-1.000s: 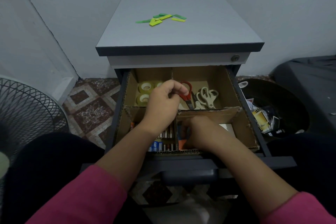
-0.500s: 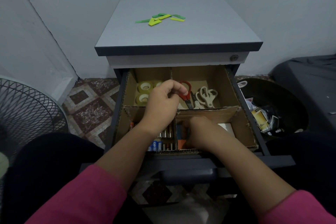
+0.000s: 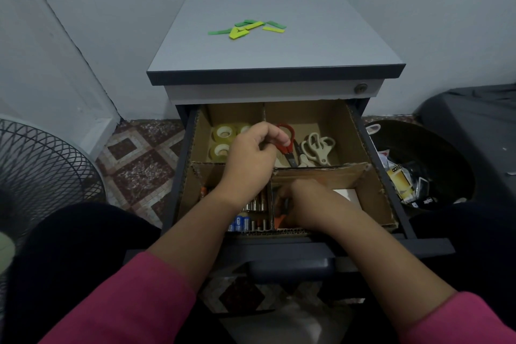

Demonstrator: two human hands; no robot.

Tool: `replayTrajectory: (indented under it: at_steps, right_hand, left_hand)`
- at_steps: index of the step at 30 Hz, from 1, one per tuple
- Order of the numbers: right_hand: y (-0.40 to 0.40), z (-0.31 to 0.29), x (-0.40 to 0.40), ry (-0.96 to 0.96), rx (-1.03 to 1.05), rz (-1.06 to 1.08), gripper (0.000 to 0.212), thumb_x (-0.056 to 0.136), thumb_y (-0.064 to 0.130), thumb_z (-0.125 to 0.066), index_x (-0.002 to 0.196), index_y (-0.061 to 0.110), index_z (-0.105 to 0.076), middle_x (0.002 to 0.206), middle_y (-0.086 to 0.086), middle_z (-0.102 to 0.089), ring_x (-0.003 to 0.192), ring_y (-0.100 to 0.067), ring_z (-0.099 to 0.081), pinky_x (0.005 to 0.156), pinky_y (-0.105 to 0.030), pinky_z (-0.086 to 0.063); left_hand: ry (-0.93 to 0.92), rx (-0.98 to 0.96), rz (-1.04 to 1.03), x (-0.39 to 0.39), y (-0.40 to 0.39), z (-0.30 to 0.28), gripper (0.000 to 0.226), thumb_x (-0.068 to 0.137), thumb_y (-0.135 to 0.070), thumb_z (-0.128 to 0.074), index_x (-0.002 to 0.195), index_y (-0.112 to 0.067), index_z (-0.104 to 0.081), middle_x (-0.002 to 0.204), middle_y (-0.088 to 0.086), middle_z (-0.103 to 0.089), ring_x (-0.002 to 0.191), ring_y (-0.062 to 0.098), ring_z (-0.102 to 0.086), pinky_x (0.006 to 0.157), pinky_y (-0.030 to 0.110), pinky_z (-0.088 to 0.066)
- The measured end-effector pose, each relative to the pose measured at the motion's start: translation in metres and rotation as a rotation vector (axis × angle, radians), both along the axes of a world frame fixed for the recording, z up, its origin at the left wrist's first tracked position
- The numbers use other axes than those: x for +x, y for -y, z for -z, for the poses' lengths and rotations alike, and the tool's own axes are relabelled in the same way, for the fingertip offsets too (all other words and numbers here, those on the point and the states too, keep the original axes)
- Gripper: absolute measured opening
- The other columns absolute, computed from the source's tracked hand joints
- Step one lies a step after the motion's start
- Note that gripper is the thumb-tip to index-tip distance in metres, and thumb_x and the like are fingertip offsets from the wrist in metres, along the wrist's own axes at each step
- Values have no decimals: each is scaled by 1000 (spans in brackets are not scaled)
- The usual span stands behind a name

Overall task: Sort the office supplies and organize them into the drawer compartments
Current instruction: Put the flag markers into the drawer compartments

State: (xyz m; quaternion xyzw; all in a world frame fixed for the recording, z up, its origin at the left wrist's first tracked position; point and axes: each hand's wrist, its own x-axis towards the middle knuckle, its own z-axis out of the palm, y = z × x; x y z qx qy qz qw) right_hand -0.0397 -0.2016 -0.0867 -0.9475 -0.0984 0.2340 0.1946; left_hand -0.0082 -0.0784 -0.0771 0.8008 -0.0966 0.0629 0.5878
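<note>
Left hand (image 3: 248, 160) curled over cardboard divider, pinching red-handled scissors (image 3: 287, 142) — likely placing them beside beige plastic scissors (image 3: 318, 148) in rear right compartment of open dark metal drawer (image 3: 391, 176). Right hand (image 3: 301, 204) buried in front right compartment (grip unclear, fingers hidden), probably arranging contents. Green and yellow flat plastic pieces (image 3: 247, 28) on cabinet top unsorted. Versus half second ago — both hands essentially unmoved.

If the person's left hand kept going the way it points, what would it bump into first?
Probably the red-handled scissors just beyond the left hand in the far right cardboard compartment; depth is unclear.
</note>
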Motion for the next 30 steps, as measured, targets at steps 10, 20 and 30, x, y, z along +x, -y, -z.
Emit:
replayTrajectory:
  at_steps: [10,20,30]
  right_hand:
    - [56,-15,-4,128,-331,326,11,83,9,-59,91,11,-67,89,-5,-64,82,-22,-65,70,-31,-52]
    - [52,-5,-11,96,-433,361,18,91,13,-51,104,8,-62,108,-8,-64,102,-25,-63,74,-30,-46]
    - [51,0,-4,59,-381,387,11,88,16,-54,93,10,-63,102,-7,-65,99,-25,-63,71,-29,-44]
  left_hand:
    - [-5,8,3,-1,-2,-2,36,87,8,-51,80,-24,-64,90,-6,-70,90,9,-65,77,24,-52]
    - [-25,4,4,-3,-3,-3,36,87,9,-50,81,-23,-65,91,-7,-69,92,7,-64,78,20,-52]
    - [-27,10,8,-4,-2,-4,33,88,7,-51,83,-22,-65,91,-7,-70,79,6,-63,65,21,-51]
